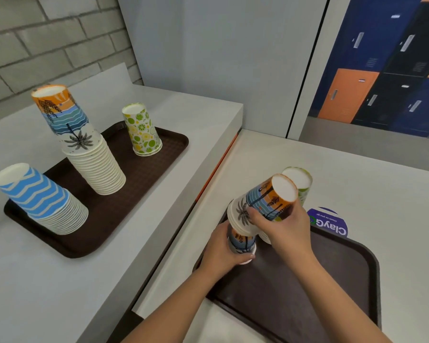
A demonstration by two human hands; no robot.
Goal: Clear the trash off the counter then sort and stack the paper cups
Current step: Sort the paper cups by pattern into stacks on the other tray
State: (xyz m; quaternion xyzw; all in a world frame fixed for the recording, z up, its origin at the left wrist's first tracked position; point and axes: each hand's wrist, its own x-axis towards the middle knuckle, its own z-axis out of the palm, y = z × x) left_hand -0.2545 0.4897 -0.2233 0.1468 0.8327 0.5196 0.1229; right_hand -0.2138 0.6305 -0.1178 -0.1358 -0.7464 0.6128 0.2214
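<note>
Now stacking: R grip (282, 226) wraps tilted palm-cup stack (265, 201), L grip (223, 248) clasps lower palm cup (240, 241); next prob. needs straightening & nesting.

A brown tray (320, 280) lies under the fingers (240, 258); a purple label (332, 226) just beyond — second tray (146, 167) far left, lockers (347, 95) far right.
</note>
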